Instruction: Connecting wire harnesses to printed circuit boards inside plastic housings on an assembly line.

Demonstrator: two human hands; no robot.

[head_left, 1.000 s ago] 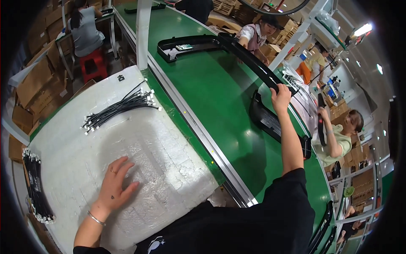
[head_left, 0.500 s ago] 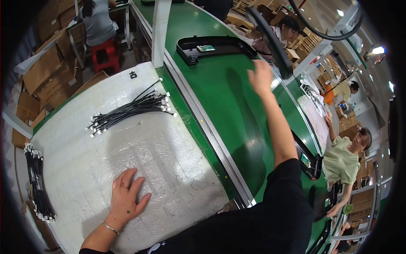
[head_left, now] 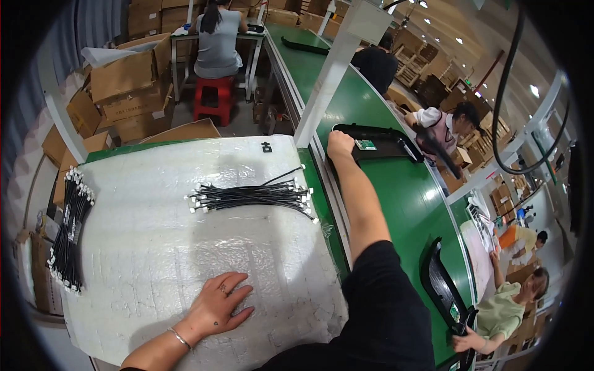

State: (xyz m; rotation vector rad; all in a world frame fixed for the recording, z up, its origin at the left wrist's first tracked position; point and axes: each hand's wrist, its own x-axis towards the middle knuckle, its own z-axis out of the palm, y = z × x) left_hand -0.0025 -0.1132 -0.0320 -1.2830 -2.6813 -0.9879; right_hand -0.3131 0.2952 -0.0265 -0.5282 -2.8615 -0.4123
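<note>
Belt [head_left: 396, 198], green, runs along the right edge of your white tabletop [head_left: 142, 247]. Just past the tabletop's far right corner, a black housing [head_left: 390, 149] lies crosswise on the belt, its long axis running from the belt's left edge toward its right edge. It stretches off to the right of your right hand [head_left: 341, 144], which is at its left end and is much the nearer of your two. Those fingers curl down over that end; their tips are hidden, so I cannot tell whether they grip it. Your left hand [head_left: 221, 303] is toward the tabletop's near edge, well apart from the housing, fingers loosely spread, holding nothing. A cable bundle [head_left: 253, 196] lies near the tabletop's right edge. Smallest, a green board [head_left: 366, 145] sits inside the housing, just beside your right thumb.

Half a second ago your right hand was out over the belt near the housing's right end; now it is at the left one. Your left hand has barely moved.
</note>
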